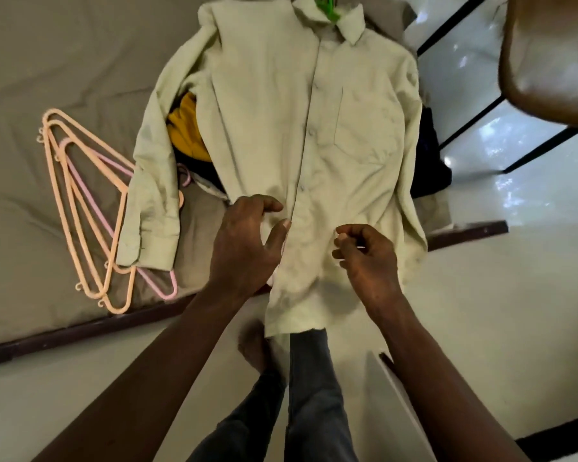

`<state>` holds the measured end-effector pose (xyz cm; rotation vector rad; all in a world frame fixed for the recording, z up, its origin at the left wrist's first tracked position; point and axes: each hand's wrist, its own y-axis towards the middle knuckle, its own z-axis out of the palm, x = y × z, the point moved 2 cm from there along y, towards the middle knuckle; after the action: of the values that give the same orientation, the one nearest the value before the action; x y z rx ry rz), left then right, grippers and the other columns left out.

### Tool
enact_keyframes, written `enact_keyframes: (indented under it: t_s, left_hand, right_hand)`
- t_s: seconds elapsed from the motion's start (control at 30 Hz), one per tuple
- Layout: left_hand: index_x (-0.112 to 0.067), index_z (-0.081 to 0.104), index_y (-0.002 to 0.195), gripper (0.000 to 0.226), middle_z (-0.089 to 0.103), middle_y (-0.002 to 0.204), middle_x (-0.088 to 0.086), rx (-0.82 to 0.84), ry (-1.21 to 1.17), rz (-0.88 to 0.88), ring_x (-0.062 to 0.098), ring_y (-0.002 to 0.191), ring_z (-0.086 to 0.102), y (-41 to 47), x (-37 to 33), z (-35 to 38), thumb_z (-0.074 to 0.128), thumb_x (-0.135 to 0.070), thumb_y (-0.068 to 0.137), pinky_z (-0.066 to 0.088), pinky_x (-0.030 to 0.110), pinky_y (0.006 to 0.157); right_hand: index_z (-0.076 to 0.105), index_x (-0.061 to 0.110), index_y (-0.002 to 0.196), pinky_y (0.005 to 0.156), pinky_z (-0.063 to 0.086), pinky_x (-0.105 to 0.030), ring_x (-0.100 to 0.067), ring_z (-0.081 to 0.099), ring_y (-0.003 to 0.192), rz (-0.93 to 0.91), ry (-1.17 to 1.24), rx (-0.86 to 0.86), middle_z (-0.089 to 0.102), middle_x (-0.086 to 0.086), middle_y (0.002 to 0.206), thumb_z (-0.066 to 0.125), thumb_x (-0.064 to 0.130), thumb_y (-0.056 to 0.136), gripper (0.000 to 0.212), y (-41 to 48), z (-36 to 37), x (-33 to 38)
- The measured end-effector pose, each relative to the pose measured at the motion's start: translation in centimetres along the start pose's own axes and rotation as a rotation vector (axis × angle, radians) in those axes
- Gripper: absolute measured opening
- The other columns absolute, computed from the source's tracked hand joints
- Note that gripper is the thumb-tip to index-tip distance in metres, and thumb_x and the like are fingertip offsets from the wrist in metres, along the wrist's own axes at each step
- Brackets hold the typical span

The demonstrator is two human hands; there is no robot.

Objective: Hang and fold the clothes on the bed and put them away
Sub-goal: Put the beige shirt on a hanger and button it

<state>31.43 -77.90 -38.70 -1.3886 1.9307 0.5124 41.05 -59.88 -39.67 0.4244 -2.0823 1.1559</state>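
Shirt, pale green, long-sleeved, buttoned point(314, 128), lies face up on the grey-brown bed point(47, 61), collar on a green plastic hanger point(327, 8), hem hanging over the mattress edge. Left hand point(247, 241) rests relaxed, fingers spread, at the placket. Right hand point(367, 258) is curled; whether it pinches cloth cannot be told. Recommended: flatten the placket and fasten the lower button before lifting.

— Where is the camera?
— On the person's head. It looks forward and down at the bed point(47, 61) edge and the floor point(488, 295).
— Is it close?
— Yes. The left hand point(244, 245) and right hand point(367, 261) sit very near it.
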Motion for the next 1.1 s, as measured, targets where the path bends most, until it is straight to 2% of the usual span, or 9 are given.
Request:
enact_keyframes:
  t_s: [0.13,0.3,0.47,0.57,0.63,0.77,0.87,0.97,1.1]
  left_hand:
    - [-0.016,0.058,0.128,0.040,0.057,0.131,0.001,-0.029,0.075,0.112,0.023,0.124,0.054,9.1,-1.6,0.8,0.061,-0.039,0.096,0.048,0.046,0.100]
    - [-0.015,0.051,0.143,0.063,0.039,0.158,0.015,-0.076,0.317,0.104,0.035,0.149,0.036,19.4,-2.2,2.4,0.056,-0.052,0.093,0.038,0.058,0.112]
    - [-0.022,0.029,0.160,0.079,0.027,0.168,0.010,0.107,0.513,-0.043,0.031,0.156,0.022,22.5,1.0,5.9,0.030,-0.068,0.096,0.022,0.059,0.122]
    - [-0.022,0.020,0.164,0.078,0.025,0.169,0.009,0.112,0.565,-0.046,0.030,0.157,0.022,22.4,2.2,7.4,0.022,-0.067,0.100,0.018,0.057,0.124]
    - [-0.022,0.018,0.164,0.078,0.024,0.170,0.008,0.116,0.570,-0.048,0.029,0.157,0.020,22.9,2.5,7.8,0.021,-0.067,0.101,0.016,0.057,0.125]
    - [-0.022,0.018,0.164,0.078,0.025,0.169,0.007,0.112,0.560,-0.043,0.028,0.157,0.019,23.0,2.7,7.9,0.024,-0.067,0.101,0.015,0.056,0.125]
    - [-0.024,0.017,0.164,0.079,0.025,0.169,0.006,0.138,0.558,-0.070,0.026,0.158,0.019,23.1,2.6,7.8,0.023,-0.069,0.099,0.015,0.056,0.125]
    - [-0.028,0.005,0.165,0.083,0.013,0.173,0.003,0.276,0.570,-0.146,0.023,0.160,0.008,23.3,1.6,6.8,0.018,-0.073,0.097,0.011,0.054,0.126]
    - [-0.026,0.000,0.165,0.088,0.001,0.174,0.006,0.414,0.439,-0.266,0.025,0.160,0.000,23.5,-3.8,2.2,0.047,-0.062,0.100,0.018,0.052,0.126]
  right_hand:
    - [0.074,0.032,0.097,0.088,0.060,-0.047,-0.012,0.073,0.087,-0.110,-0.055,-0.113,0.076,0.012,0.090,0.063,0.033,0.091,0.013,8.1,-1.5,6.5]
    - [0.071,0.028,0.112,0.087,0.054,-0.031,-0.011,0.066,0.095,-0.274,-0.238,-0.164,0.070,0.011,0.102,0.059,0.024,0.098,0.018,18.4,-3.4,14.9]
    - [0.061,0.015,0.133,0.105,0.046,-0.043,-0.030,0.057,0.124,-0.386,-0.500,-0.142,0.062,-0.009,0.131,0.062,0.027,0.096,0.039,29.6,-3.9,20.2]
    - [0.044,0.014,0.147,0.109,0.038,-0.051,-0.038,0.047,0.135,-0.324,-0.777,-0.034,0.052,-0.014,0.146,0.058,0.031,0.097,0.055,34.9,-3.4,21.2]
    - [0.038,0.016,0.149,0.108,0.039,-0.052,-0.040,0.047,0.136,-0.254,-0.875,0.061,0.050,-0.014,0.148,0.057,0.036,0.095,0.060,37.4,-3.0,20.8]
    - [0.055,0.018,0.134,0.105,0.040,-0.048,-0.038,0.051,0.131,-0.262,-1.065,0.065,0.058,-0.013,0.138,0.055,0.044,0.096,0.046,39.3,-3.2,20.4]
    - [0.062,0.016,0.115,0.088,0.046,-0.042,-0.037,0.062,0.113,-0.400,-1.044,0.014,0.068,-0.012,0.118,0.049,0.037,0.103,0.027,37.8,-4.4,21.7]
    - [0.063,0.018,0.116,0.081,0.050,-0.041,-0.034,0.065,0.103,-0.566,-1.067,-0.075,0.067,-0.009,0.110,0.044,0.037,0.107,0.028,33.2,-6.3,24.5]
    - [0.064,0.019,0.110,0.076,0.049,-0.040,-0.033,0.066,0.096,-0.730,-0.988,-0.146,0.068,-0.006,0.104,0.048,0.035,0.105,0.023,24.7,-10.5,28.8]
